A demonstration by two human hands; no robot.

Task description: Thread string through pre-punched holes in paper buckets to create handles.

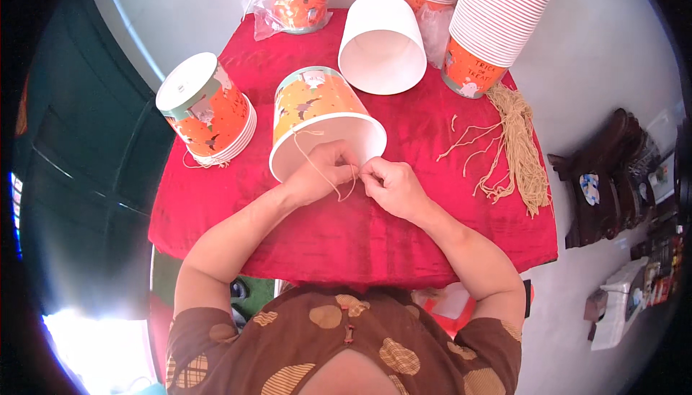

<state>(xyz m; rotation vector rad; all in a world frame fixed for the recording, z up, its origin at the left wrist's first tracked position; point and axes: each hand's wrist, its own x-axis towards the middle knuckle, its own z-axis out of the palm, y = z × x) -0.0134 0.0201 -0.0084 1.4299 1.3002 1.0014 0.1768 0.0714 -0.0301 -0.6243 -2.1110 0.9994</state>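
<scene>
An orange paper bucket [313, 99] with a green base band and printed figures lies on its side, its white mouth facing me. A thin tan cord [340, 197] comes from the bucket's side near the rim and loops down to my fingers. My left hand [324, 171] is closed in a pinch on the cord, just in front of the bucket's mouth. Right beside it, my right hand [395, 187] pinches at the cord too, thumb and forefinger meeting the left fingertips. The exact spot they grip is partly hidden by the fingers.
A red cloth [281, 251] covers the table. Upside-down stacked buckets [209, 114] stand at left, another white-mouthed bucket [386, 45] lies behind. Tall bucket stacks [497, 16] line the back, some in clear plastic. A bundle of tan cords [520, 150] hangs toward the right edge.
</scene>
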